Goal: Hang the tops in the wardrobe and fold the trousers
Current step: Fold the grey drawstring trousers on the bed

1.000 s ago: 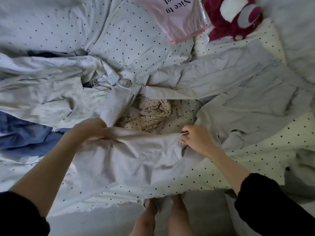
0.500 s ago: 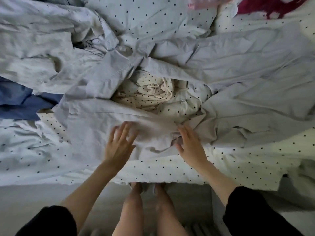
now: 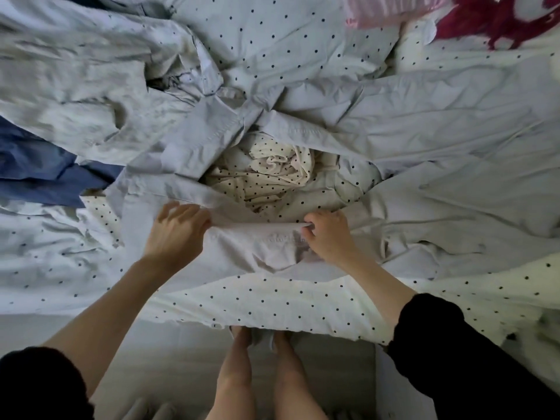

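A: Reading the head view from left to right, what do I log first?

B: I log a blue garment at the far left edge, partly under a pale grey top that lies crumpled across the upper left of the bed.

A: And the hands?

B: I see the left hand with fingers curled over the near edge of the grey trousers, gripping the fabric. The right hand pinches the same edge just to its right. The two hands sit apart, with a stretch of edge pulled between them.

A: Where do the trousers lie?

B: I place them on the dotted bedsheet near the bed's front edge, their legs spreading away up and to the right. A bunched cream dotted cloth lies just beyond the hands.

A: Far right?

B: I note a pink bag and a dark red plush toy at the top.
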`<state>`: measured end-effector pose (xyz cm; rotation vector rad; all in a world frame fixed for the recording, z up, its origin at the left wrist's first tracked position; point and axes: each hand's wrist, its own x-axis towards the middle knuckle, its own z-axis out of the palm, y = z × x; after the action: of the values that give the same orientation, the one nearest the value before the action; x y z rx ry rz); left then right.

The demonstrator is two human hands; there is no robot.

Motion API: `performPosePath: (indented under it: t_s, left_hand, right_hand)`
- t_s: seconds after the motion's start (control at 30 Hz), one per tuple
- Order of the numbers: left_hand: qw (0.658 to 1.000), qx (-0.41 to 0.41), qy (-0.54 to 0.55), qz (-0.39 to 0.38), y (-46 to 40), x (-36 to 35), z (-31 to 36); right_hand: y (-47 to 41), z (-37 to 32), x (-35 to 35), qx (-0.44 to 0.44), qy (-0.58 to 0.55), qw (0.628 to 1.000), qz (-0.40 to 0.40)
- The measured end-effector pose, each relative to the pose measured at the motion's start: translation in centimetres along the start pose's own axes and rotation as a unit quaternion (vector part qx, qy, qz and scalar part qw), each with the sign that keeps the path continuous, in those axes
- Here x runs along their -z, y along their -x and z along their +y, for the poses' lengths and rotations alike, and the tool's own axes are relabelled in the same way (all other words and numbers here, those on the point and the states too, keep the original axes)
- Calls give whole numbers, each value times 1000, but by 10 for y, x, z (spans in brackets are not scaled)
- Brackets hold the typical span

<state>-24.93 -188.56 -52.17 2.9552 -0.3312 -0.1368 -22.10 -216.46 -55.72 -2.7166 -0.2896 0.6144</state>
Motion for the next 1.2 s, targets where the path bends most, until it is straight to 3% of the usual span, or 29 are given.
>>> performPosePath:
  t_s: [0.07,0.17,0.33,0.4,0.5,0.57,0.63,0.77,0.9,1.0,1.13,1.2]
  left_hand:
    - [999,38,28,-9,4,12,-7]
    - [988,103,61,-94,11,25,-19]
    - [959,99,134,-229,9,49,-34]
    - [919,108,159,-345,8,57,-41]
    - [820,99,148,-544,20,64,-48]
    - [801,95,121,-578,29,69,-55]
    - [837,120,154,-512,35,67,-66]
    - [902,208,153,-344,39,49,-72]
    - [942,212,38,-259,53,24,-78]
    - [940,262,100,-196,57,14,-92]
    - [898,366,245,-5,36,7,-118]
    - [875,392,283,24,17,6,-128]
  right_hand:
    - [-1,-10,11,19,-26,999,14]
    - [2,-22,27,46,-44,997,37]
    - [-1,-37,53,85,-48,994,41]
    - [-3,-41,62,85,-64,994,-33]
    - [-7,-45,65,58,-32,970,-233]
    - [-9,-49,62,44,-9,953,-300]
    - [-13,-55,59,42,6,960,-276]
    - [-24,-65,57,45,62,990,-120]
    - [-32,-69,41,41,128,976,-174]
    - [-41,-69,38,32,150,979,-135]
    - [-59,-88,35,40,125,990,-59]
    - [-68,-103,31,69,121,990,-26]
